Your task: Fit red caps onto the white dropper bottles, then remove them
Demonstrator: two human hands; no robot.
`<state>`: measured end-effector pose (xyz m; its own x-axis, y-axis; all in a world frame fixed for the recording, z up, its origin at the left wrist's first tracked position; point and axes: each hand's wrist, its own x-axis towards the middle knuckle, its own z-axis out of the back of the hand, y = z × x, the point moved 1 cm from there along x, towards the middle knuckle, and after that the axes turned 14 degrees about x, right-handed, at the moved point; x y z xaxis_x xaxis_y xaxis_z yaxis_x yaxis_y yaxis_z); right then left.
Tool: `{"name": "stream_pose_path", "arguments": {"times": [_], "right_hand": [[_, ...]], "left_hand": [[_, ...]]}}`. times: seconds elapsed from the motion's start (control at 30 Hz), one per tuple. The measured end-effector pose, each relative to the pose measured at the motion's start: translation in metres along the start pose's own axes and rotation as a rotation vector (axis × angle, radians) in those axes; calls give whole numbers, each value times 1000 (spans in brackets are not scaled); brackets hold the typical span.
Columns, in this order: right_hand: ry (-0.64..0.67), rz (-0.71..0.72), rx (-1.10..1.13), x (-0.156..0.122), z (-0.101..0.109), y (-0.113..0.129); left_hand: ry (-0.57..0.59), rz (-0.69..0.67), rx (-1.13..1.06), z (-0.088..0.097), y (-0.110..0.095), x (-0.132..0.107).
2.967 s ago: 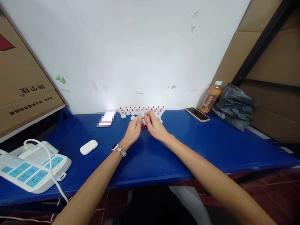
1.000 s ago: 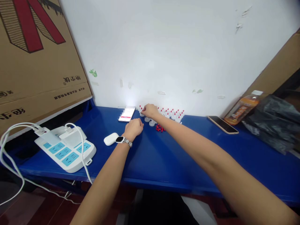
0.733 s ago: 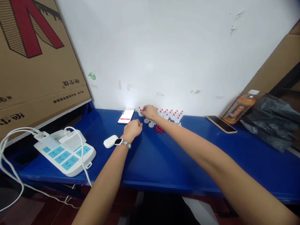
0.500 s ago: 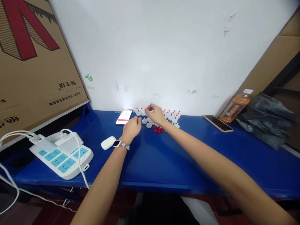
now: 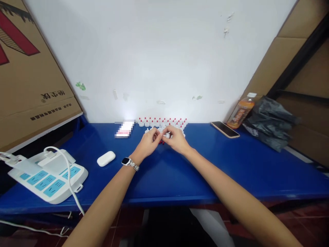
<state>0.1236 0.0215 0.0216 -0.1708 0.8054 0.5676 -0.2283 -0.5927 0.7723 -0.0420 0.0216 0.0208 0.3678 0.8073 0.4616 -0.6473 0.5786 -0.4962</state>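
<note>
My left hand [image 5: 149, 141] and my right hand [image 5: 177, 139] meet fingertip to fingertip over the middle of the table. In the right fingers is a small white plastic nozzle cap [image 5: 167, 135]. The left thumb and forefinger are pinched against its tip; what they hold is too small to make out. Behind the hands stand rows of white nozzle caps with red tips [image 5: 155, 122]. White caps without red tips [image 5: 147, 131] lie nearer, partly hidden by the hands. Below the fingertips a few small red tips [image 5: 161, 142] show.
On the blue table [image 5: 169, 178] lie a white earphone case [image 5: 106, 159], a lit, blurred phone [image 5: 125, 129] and a power strip [image 5: 51, 181] with cables at left. Rightward are another phone [image 5: 225, 130], an orange drink bottle [image 5: 241, 110] and a dark plastic bag [image 5: 269, 121].
My right hand has come down from the back row and now holds a white nozzle cap. The left hand has moved in to meet it. The camera view has shifted to the right.
</note>
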Motion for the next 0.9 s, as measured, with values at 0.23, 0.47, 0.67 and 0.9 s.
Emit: {"name": "stream_pose_path", "arguments": {"times": [0.23,0.47,0.67,0.9], "right_hand": [[29,-48,9,-3,0,0],[56,-152,392,-1,-6,-8],[3,-107,421,0,-13,-10],[38,-15,275,2,-8,0]], "left_hand": [[-2,-41,-1,1,4,1],[-120,46,-24,1,4,0],[-41,29,-64,-5,4,0],[-58,195,-509,-16,5,10]]}}
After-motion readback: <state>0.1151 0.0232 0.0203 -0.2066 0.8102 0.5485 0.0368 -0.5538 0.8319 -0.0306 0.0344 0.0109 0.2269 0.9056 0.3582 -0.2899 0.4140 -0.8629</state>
